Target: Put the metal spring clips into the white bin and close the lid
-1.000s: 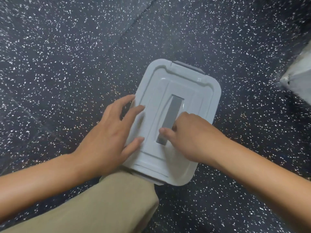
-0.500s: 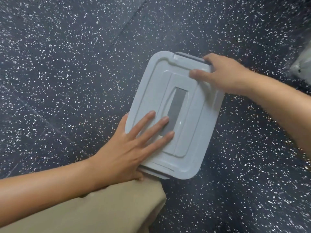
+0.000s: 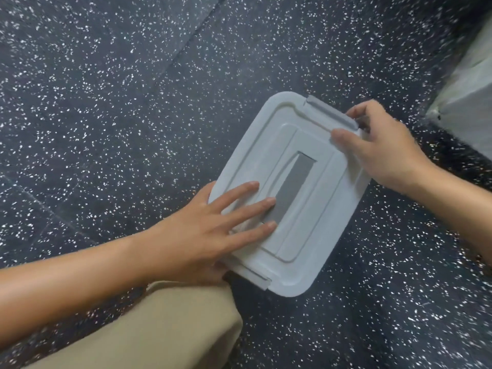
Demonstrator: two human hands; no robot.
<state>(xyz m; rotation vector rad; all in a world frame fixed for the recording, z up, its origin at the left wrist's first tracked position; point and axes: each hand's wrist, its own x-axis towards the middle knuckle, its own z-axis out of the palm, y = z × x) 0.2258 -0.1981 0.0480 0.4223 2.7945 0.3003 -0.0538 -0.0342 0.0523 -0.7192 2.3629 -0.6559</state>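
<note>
The white bin lies on the dark speckled floor with its lid on, a grey handle strip down the lid's middle. My left hand presses flat on the lid's near left part, fingers spread, thumb by the near grey latch. My right hand is at the bin's far right corner, thumb on the lid and fingers curled around the end of the far grey latch. No spring clips are in view; the bin's inside is hidden.
My knee in tan trousers is right against the bin's near end. A pale grey block stands at the right edge. Speckled floor surrounds the bin.
My right hand left the lid's middle and went to the far right corner at the latch. My left hand slid onto the lid, flat. The view shifted slightly.
</note>
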